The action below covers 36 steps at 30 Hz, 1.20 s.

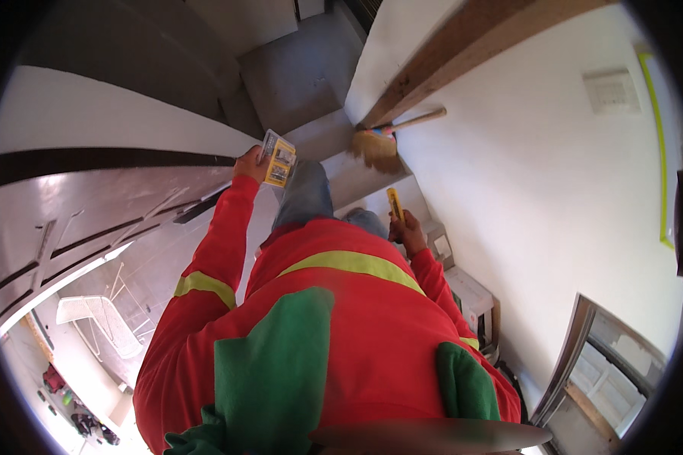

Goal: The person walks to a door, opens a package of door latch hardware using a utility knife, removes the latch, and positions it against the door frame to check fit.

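In the head view, a small yellow and white printed packet (278,158) is held up in the left hand (249,162), the fingers being clamped on its left edge, just above the grey trouser leg (305,193). A slim yellow tool (395,204) is gripped upright in the right hand (410,231), the fingers being closed around its lower part, near the other knee. Both arms are covered by red sleeves (220,243) with yellow-green reflective bands. A broom (377,144) with straw-coloured bristles is seen leaning against the white wall (539,174) beyond the hands, on grey concrete steps (319,136). White boxes (470,299) are stacked along the wall to the right.
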Tool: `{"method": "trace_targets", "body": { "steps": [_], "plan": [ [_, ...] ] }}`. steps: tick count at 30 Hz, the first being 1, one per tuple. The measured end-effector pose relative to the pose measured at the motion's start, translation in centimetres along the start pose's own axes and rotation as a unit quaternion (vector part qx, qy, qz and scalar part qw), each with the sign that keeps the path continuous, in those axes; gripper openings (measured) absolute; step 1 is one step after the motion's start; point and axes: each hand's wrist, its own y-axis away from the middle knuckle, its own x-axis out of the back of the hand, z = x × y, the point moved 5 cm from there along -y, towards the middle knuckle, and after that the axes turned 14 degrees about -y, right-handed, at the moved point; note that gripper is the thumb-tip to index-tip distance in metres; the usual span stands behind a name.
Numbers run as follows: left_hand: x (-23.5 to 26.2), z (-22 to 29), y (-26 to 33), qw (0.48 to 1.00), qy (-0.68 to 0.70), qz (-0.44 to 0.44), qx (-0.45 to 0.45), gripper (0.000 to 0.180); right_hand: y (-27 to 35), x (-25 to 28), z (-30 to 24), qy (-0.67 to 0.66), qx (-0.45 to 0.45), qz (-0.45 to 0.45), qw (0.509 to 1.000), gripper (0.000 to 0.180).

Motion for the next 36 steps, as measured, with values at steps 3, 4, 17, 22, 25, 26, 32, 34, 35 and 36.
{"method": "trace_targets", "body": {
  "steps": [3, 4, 17, 22, 25, 26, 32, 34, 35, 36],
  "plan": [
    [-5.0, -2.2, -5.7, 0.997, -0.004, -0.042, 0.064, 0.027, -6.2, -1.5, -1.2, 0.126, 0.052, -0.001, 0.991, 0.023],
    [-7.1, -3.5, -7.5, 0.995, -0.009, -0.066, 0.078, 0.027, -8.8, -2.4, -1.0, 0.126, 0.054, -0.018, 0.990, 0.023],
    [-16.9, -12.9, -23.9, 0.994, -0.018, -0.076, 0.081, 0.037, -30.8, -22.6, -9.4, 0.146, 0.066, -0.202, 0.966, 0.030],
    [-20.7, -15.5, -42.2, 0.941, 0.213, -0.234, 0.118, 0.043, -44.0, -28.3, -13.3, 0.422, 0.239, -0.181, 0.856, 0.044],
    [-22.8, -20.0, -60.8, 0.928, 0.223, -0.285, 0.087, 0.043, -59.6, -33.9, -15.8, 0.483, 0.158, -0.117, 0.853, 0.046],
    [-23.9, -21.9, -67.7, 0.924, 0.223, -0.302, 0.077, 0.043, -65.6, -35.6, -17.2, 0.475, 0.128, -0.097, 0.865, 0.046],
    [-34.6, -32.2, -111.8, 0.898, 0.199, -0.391, 0.022, 0.044, -102.2, -44.6, -29.8, 0.379, 0.032, 0.055, 0.923, 0.045],
    [-37.4, -33.4, -125.9, 0.889, 0.175, -0.423, -0.006, 0.044, -113.3, -47.1, -34.9, 0.345, 0.015, 0.111, 0.932, 0.045],
    [-38.2, -33.1, -132.5, 0.888, 0.136, -0.436, -0.043, 0.044, -118.3, -48.1, -37.4, 0.327, 0.009, 0.140, 0.935, 0.045],
    [-38.6, -32.1, -138.8, 0.902, 0.038, -0.408, -0.132, 0.042, -123.0, -49.1, -39.7, 0.307, 0.007, 0.168, 0.937, 0.045]
  ]
}}
